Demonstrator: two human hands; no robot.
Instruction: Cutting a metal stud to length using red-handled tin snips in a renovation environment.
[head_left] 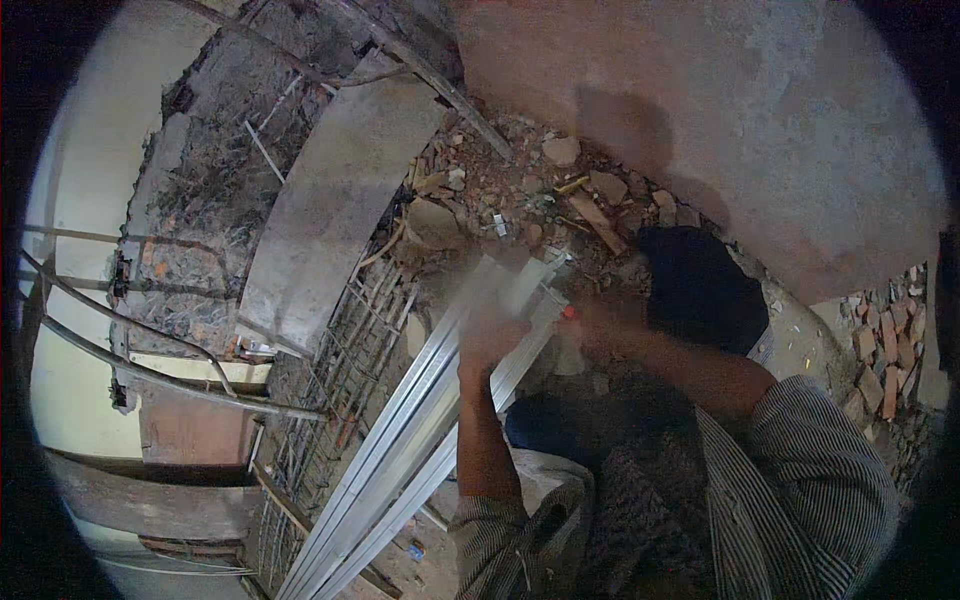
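Long silvery metal channels [400, 415] lie in a bundle, running from the lower left up toward the rubble in the middle. My left hand [492, 325] is over their upper part; its fingers are smeared by motion. Just right of the channel ends is my right hand [600, 328], dark and blurred, so its grip does not show. Beside its fingers sits a small red-tipped thing [569, 312], too small to name, close to a separate channel's end [550, 268]. Both forearms come out of striped sleeves.
Broken brick and plaster rubble [530, 170] is heaped against the wall ahead. Steel bars [365, 335] lie left of the channels. A wooden pole [440, 85] leans into the rubble. Bricks [890, 340] are piled at the far right. Bent pipes [150, 365] cross the left side.
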